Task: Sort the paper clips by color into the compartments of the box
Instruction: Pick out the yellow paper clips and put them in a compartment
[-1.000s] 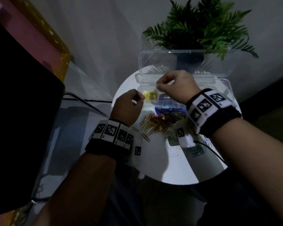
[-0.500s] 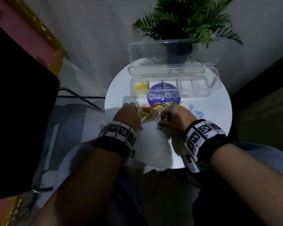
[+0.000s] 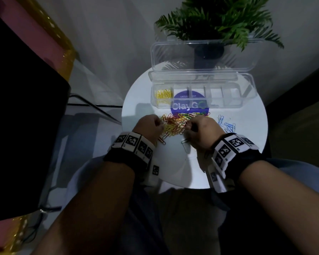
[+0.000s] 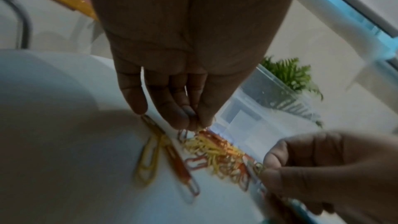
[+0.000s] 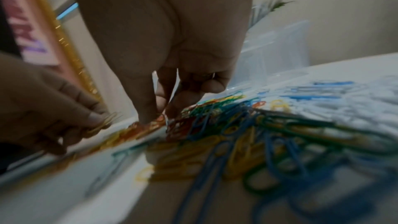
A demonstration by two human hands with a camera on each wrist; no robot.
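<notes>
A mixed pile of coloured paper clips point(image 3: 175, 124) lies on the round white table point(image 3: 173, 162), in front of the clear compartment box point(image 3: 226, 102). Its open lid stands up behind it. Yellow clips point(image 3: 162, 94) fill the leftmost compartment; the others look bare. My left hand point(image 3: 161, 124) is at the pile's left edge and pinches a few yellow clips point(image 5: 105, 120) between thumb and fingers. At the pile's right side, my right hand point(image 3: 187, 127) has thumb and forefinger pinched on a clip point(image 5: 161, 118) among the red and orange ones.
A loose group of blue clips point(image 3: 226, 124) lies to the right of the pile. A potted fern point(image 3: 215, 24) stands behind the box. A round purple sticker point(image 3: 189, 105) shows through the box bottom. A dark object point(image 3: 22, 126) is to the left.
One second ago both hands were up at the box, the right over a left compartment. They have come back down to the pile and now pick among the clips.
</notes>
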